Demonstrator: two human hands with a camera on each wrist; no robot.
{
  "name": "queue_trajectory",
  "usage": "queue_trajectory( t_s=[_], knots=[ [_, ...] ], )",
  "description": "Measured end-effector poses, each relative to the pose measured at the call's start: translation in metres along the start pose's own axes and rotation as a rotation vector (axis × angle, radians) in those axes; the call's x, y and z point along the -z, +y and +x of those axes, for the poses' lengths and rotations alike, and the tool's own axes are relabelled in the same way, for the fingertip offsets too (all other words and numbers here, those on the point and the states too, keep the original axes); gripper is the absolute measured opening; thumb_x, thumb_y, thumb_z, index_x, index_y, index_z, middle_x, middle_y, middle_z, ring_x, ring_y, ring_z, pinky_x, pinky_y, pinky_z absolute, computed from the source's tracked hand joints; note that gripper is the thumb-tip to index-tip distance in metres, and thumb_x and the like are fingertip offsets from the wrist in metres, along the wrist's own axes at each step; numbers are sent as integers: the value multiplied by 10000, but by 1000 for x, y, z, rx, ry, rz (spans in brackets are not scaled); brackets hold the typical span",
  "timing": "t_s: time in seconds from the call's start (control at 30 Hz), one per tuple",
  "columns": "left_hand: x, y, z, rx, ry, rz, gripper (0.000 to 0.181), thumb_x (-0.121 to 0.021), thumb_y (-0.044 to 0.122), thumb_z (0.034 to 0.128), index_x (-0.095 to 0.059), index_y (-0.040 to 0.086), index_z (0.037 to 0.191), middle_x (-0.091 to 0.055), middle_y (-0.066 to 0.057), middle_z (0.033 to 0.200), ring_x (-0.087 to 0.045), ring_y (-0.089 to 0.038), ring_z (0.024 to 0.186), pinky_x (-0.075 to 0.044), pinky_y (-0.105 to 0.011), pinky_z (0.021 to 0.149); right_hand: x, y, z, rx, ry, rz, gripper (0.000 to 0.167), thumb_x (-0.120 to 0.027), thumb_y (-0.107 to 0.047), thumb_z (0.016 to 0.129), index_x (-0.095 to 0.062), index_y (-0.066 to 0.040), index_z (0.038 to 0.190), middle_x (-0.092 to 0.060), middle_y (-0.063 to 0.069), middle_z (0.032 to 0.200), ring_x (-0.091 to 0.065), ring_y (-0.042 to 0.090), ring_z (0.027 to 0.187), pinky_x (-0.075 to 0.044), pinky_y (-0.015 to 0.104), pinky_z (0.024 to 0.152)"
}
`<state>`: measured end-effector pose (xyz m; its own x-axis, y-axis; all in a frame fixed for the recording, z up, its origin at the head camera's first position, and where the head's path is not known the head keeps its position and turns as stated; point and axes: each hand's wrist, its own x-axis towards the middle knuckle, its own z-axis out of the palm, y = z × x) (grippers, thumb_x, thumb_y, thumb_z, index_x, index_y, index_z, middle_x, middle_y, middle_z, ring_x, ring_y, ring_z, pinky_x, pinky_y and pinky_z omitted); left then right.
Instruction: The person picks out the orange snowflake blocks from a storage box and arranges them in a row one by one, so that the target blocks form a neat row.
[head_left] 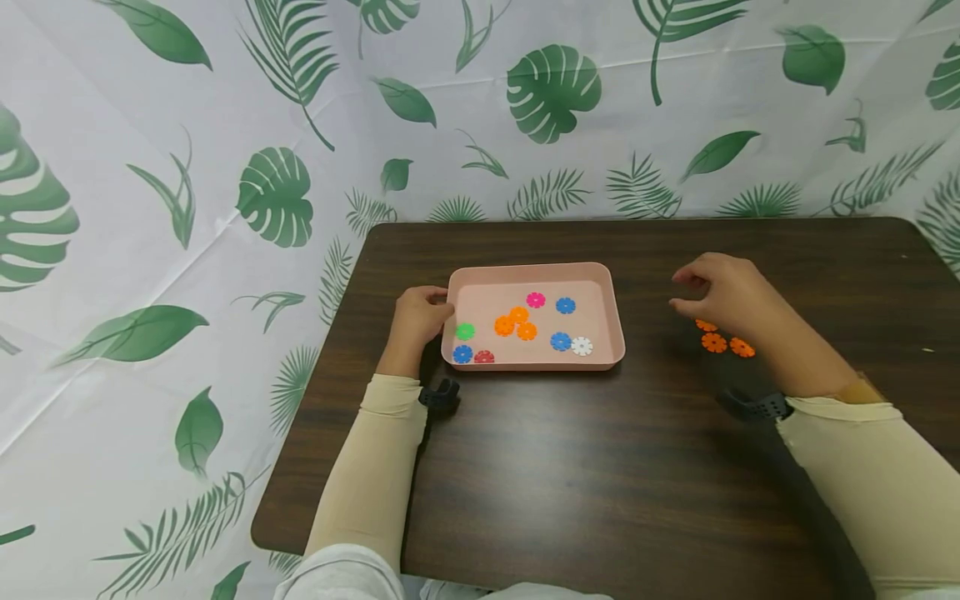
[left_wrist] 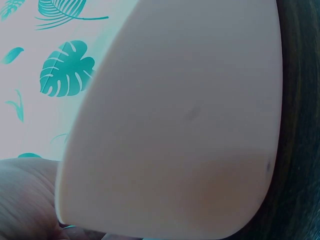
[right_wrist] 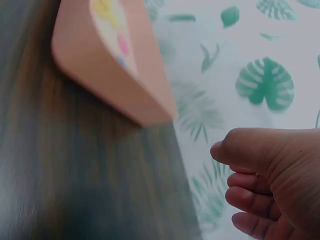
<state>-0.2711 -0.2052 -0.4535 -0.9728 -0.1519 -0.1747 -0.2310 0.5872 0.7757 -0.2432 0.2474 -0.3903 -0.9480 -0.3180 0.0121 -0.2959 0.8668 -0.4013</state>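
A pink tray (head_left: pixel 540 273) lies on the table, and my left hand (head_left: pixel 420 321) holds its left side. In the left wrist view the tray's outer wall (left_wrist: pixel 175 100) fills most of the picture and hides most of the fingers. Inside the tray are several notched plastic discs: orange (head_left: pixel 504 326), blue (head_left: pixel 560 342), pink (head_left: pixel 536 300), green (head_left: pixel 465 332), red (head_left: pixel 484 357) and white (head_left: pixel 582 346). To the right of the tray, my right hand (head_left: pixel 723 292) hovers with fingers loosely bent, thumb apart, nothing visible between them. Orange discs (head_left: pixel 714 342) lie below it, partly hidden.
The dark wooden table (head_left: pixel 540 467) extends around the tray, its back edge against a white leaf-print cloth (head_left: pixel 465 108). A black band (head_left: pixel 440 395) is on the left wrist, another (head_left: pixel 757 406) on the right.
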Motion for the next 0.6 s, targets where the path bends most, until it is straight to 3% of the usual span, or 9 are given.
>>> queue_trajectory(
  t_s=[0.23, 0.6],
  knots=[
    [0, -1, -1, -19, 22, 16, 396, -719, 187, 902, -726, 66, 1279, -729, -126, 1113, -695, -260, 898, -619, -411, 814, -16, -49, 39, 90, 16, 29, 410, -824, -199, 868, -707, 35, 1184, -651, 192, 1111, -601, 353, 1033, -532, 537, 900],
    [-1, -1, 0, -7, 21, 15, 385, -724, 182, 905, -734, 76, 1275, -736, -119, 1111, -700, -252, 883, -620, -401, 805, -61, -114, 85, 176, -76, 92, 398, -843, -219, 856, -729, -17, 1180, -660, 137, 1085, -608, 332, 1045, -551, 462, 922]
  ],
)
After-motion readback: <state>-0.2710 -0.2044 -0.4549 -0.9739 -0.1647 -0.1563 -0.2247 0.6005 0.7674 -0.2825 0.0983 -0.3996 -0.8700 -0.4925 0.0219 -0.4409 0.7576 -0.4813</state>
